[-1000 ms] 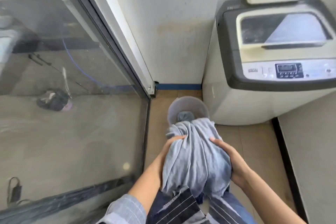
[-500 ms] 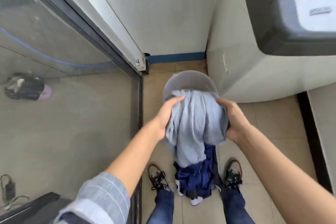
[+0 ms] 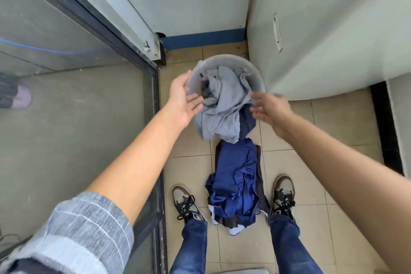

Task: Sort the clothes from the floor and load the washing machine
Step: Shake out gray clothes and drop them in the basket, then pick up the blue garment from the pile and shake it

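Grey-blue cloth, a crumpled garment point(image 3: 222, 104), fills a round translucent grey plastic bucket point(image 3: 258, 78) on the tiled floor point(image 3: 347, 135), and its near end spills over the rim towards the floor. No brand, label or writing can be read anywhere. The left hand point(image 3: 184, 100) hovers at the bucket's left rim with fingers straight and spread, palm turned to the cloth, gripping nothing. The right hand point(image 3: 270, 107) is motion-blurred at the near right rim; its fingers look loosely extended and hold nothing. Whether either hand touches the garment cannot be told. Nearer, between two laced sneakers, lies a heap of royal-blue clothes point(image 3: 235, 182) over darker fabric, with a white piece showing at its near edge. A dark navy piece shows under the grey garment by the right hand. The white washing machine point(image 3: 322, 35) stands to the right, just beside the bucket, its dark grey top cut off at the upper right corner. A dark-framed glass door point(image 3: 77, 107) takes up the left side.
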Tool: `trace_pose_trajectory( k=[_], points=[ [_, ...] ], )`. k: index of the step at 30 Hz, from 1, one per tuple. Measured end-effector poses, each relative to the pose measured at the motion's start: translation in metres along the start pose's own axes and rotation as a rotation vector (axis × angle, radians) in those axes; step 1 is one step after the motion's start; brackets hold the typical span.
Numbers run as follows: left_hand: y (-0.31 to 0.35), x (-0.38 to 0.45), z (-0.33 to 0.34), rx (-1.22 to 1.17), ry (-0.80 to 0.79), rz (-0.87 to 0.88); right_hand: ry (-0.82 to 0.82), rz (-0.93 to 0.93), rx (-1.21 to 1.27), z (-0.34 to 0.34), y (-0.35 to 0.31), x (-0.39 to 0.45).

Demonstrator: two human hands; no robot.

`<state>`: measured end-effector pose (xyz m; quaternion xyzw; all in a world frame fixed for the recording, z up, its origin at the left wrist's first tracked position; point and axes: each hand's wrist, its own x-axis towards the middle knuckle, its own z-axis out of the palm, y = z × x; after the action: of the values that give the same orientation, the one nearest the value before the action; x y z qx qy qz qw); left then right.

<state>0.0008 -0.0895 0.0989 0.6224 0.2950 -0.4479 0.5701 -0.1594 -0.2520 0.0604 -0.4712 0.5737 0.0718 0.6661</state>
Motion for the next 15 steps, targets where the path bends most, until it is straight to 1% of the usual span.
trace_pose_trajectory(
  k=[2,4,6,8,11,13,14,15],
  points=[
    [-0.039,0.005,-0.023,-0.03,-0.01,-0.073,-0.017,0.09,-0.025,-0.012,0.059,-0.01],
    [-0.084,0.009,-0.047,-0.027,-0.001,-0.16,-0.034,0.217,-0.07,-0.025,0.124,-0.02],
    [-0.128,0.012,-0.068,0.004,0.042,-0.221,0.004,0.339,-0.088,-0.037,0.182,-0.029],
    [-0.165,0.013,-0.082,-0.001,0.083,-0.278,0.039,0.418,-0.093,-0.045,0.223,-0.041],
    [-0.206,0.021,-0.095,-0.051,0.123,-0.353,0.05,0.513,-0.105,-0.046,0.257,-0.048],
    [-0.221,0.033,-0.096,-0.024,0.135,-0.338,0.037,0.5,-0.149,-0.04,0.267,-0.042],
    [-0.224,0.042,-0.094,0.0,0.142,-0.314,0.035,0.445,-0.204,-0.036,0.27,-0.034],
    [-0.223,0.052,-0.09,0.027,0.142,-0.286,0.043,0.358,-0.308,-0.03,0.267,-0.025]
  ],
)
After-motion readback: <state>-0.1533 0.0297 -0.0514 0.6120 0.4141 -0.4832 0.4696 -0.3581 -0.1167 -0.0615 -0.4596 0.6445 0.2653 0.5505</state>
